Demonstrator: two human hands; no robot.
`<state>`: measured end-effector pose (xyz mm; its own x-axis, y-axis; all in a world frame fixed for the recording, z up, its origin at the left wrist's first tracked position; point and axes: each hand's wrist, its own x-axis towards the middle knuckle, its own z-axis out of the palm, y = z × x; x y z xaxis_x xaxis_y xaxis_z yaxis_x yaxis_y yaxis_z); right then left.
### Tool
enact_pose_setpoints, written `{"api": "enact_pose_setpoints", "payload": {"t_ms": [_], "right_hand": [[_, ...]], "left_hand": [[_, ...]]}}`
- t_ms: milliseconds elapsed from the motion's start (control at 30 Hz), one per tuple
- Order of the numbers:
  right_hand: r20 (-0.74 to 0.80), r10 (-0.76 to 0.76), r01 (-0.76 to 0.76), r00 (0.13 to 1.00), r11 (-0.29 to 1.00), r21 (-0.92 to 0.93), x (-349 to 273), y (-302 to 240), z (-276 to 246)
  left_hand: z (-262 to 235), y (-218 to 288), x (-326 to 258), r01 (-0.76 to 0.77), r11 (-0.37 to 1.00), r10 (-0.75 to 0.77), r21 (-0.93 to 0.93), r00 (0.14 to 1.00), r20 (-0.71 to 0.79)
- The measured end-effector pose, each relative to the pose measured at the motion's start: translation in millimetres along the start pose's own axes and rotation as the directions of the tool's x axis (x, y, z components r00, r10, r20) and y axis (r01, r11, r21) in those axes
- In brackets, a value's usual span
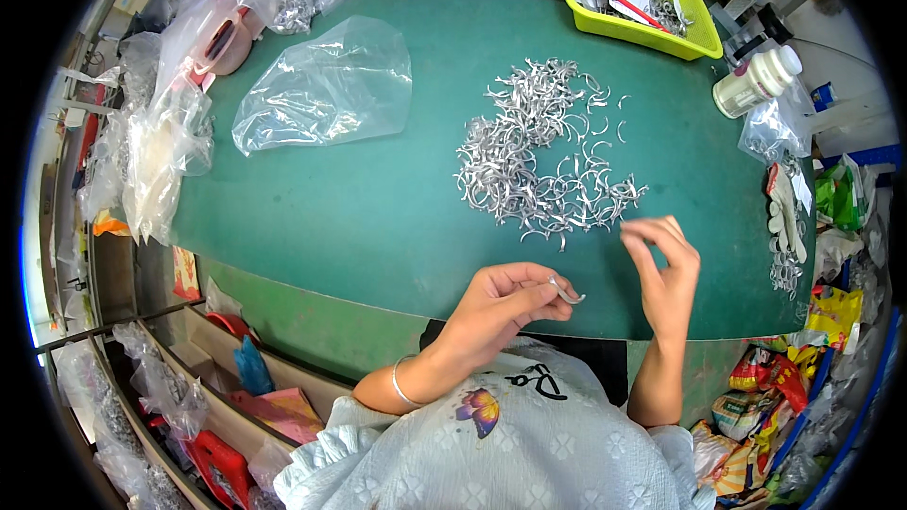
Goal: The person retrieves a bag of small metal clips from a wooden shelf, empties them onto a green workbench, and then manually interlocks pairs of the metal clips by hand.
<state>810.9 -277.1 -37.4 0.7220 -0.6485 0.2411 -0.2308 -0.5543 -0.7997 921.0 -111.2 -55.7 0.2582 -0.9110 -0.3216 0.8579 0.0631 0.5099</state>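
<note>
Upper left of centre: one clear plastic bag (326,94), crumpled and flat on the green table. Left edge: a heap of clear and whitish plastic bags (156,146) stacked along the table's rim. Upper right: a white bottle (756,81) lying on its side, bearing a pale label. Just below it, a small clear bag (775,129). Lower right corner: colourful snack packets (770,392) in red, yellow and green, piled beside the table.
</note>
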Motion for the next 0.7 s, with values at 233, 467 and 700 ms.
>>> {"api": "enact_pose_setpoints", "payload": {"t_ms": [233, 467, 700], "right_hand": [[0.025, -0.168, 0.164, 0.985, 0.905, -0.393, 30, 43, 65], [-0.041, -0.170, 0.140, 0.985, 0.908, -0.395, 27, 43, 56], [-0.052, 0.168, -0.160, 0.984, 0.979, 0.129, 21, 47, 49]], "left_hand": [[-10, -4, 2, -0.011, 1.000, 0.011, -0.002, 0.999, -0.036], [-13, -2, 2, -0.030, 0.999, 0.032, 0.020, 0.998, -0.060], [-7, -3, 7, -0.071, 0.986, 0.089, 0.150, 0.990, -0.111]]}}
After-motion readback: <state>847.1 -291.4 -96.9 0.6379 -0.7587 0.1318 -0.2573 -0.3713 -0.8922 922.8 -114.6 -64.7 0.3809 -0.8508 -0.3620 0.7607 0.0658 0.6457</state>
